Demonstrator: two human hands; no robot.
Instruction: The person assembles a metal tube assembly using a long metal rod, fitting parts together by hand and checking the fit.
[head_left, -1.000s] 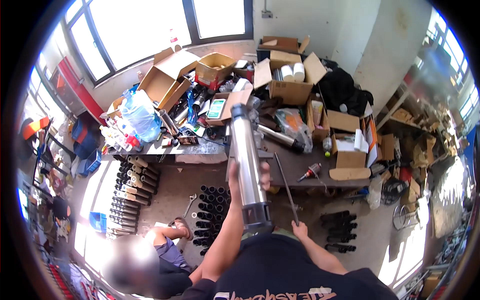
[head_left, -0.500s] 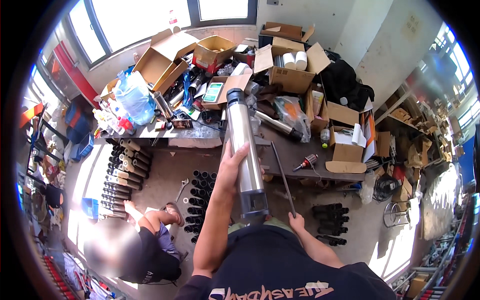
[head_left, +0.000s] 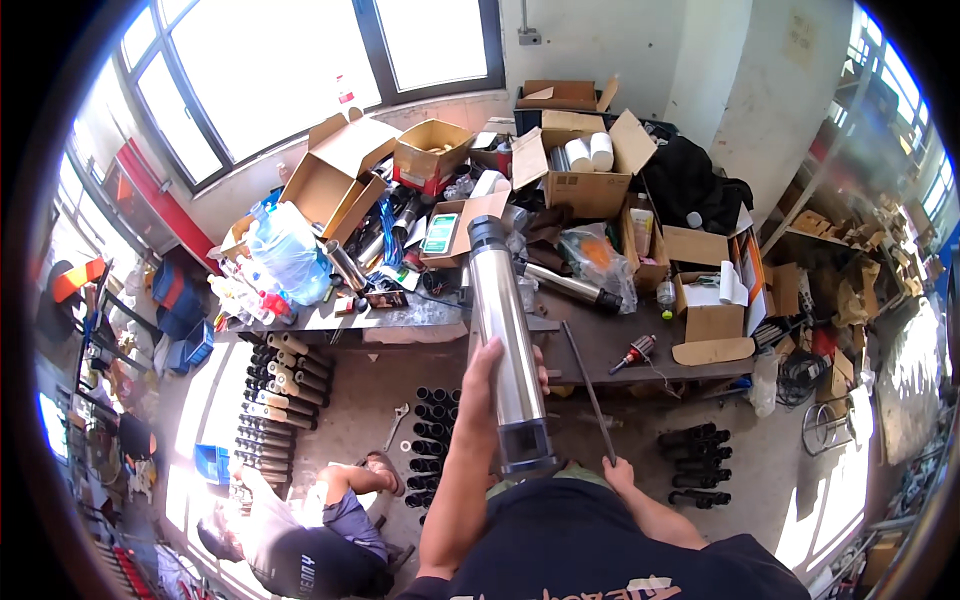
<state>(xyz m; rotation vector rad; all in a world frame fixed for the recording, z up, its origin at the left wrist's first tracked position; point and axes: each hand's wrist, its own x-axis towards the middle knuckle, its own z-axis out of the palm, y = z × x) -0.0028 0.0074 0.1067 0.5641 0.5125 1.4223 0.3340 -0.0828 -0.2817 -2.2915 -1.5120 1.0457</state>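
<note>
Head view, left hand (head_left: pixel 497 372): we see it wrapped around the long polished steel cylinder (head_left: pixel 503 340), held upright before the cluttered brown workbench (head_left: pixel 640 335).
Head view, right hand (head_left: pixel 617 473): we see it closed on a thin dark metal rod (head_left: pixel 587 388), just right of the cylinder.

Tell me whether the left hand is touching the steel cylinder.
Touching. The head view shows the left hand wrapped around the steel cylinder, fingers across its side.

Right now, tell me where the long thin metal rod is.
In the head view the thin metal rod is right of centre, its lower end in the right hand, slanting up beside the steel cylinder held by the left hand.
</note>
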